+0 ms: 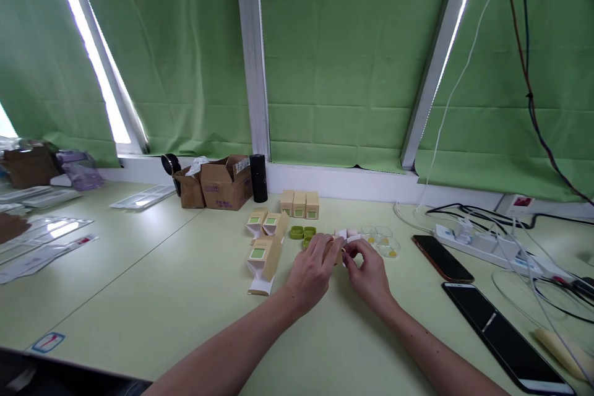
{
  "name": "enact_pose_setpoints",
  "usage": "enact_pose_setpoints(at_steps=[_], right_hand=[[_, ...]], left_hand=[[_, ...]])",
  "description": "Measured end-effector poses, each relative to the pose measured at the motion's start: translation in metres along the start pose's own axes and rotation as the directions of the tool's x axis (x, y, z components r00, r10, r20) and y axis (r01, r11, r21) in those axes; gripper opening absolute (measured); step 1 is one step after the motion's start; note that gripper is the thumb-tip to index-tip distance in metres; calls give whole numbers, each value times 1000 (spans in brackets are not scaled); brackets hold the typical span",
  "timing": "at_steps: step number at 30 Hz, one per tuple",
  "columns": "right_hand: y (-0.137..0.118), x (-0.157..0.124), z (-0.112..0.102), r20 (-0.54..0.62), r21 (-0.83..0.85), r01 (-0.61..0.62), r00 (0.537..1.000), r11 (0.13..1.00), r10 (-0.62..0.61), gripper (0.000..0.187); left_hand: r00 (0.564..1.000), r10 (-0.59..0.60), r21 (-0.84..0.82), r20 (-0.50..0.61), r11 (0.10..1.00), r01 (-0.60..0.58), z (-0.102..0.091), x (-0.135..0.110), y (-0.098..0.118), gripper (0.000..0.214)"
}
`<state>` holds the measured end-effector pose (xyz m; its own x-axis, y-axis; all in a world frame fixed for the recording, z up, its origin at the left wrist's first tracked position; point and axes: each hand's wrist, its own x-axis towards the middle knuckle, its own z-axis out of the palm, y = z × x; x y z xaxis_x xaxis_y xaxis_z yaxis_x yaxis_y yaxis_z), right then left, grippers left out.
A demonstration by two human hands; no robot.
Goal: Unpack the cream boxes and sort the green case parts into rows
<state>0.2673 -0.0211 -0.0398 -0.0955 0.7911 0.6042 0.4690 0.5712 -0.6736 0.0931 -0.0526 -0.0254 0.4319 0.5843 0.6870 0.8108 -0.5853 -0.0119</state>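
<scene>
My left hand (310, 273) is closed around a small tan cardboard box (339, 256), most of it hidden behind the fingers. At the box's right end, my right hand (369, 272) pinches its edge near a white flap. Just beyond my left hand sit small green square containers (297, 232). Behind my right hand are clear plastic cups (383, 240) with bits of yellow in them. Left of my hands lie several tan boxes with green windows (263, 253), their white flaps open. Three tan boxes (299, 205) stand in a row farther back.
Two phones, a smaller phone (443, 258) and a larger phone (503, 334), lie at right. Behind them is a white power strip (487, 249) with tangled cables. Brown cartons (226, 182) and a black cylinder (258, 178) stand at the back left. Clear plastic trays (143, 197) lie further left.
</scene>
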Motion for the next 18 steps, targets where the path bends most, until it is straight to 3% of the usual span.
enact_pose_setpoints(at_steps=[7, 18], right_hand=[[4, 1, 1, 9, 360, -181, 982, 915, 191, 29], [2, 7, -3, -32, 632, -237, 943, 738, 331, 41]], left_hand=[[998, -50, 7, -38, 999, 51, -2, 1, -3, 60], [991, -102, -34, -86, 994, 99, -1, 2, -10, 62]])
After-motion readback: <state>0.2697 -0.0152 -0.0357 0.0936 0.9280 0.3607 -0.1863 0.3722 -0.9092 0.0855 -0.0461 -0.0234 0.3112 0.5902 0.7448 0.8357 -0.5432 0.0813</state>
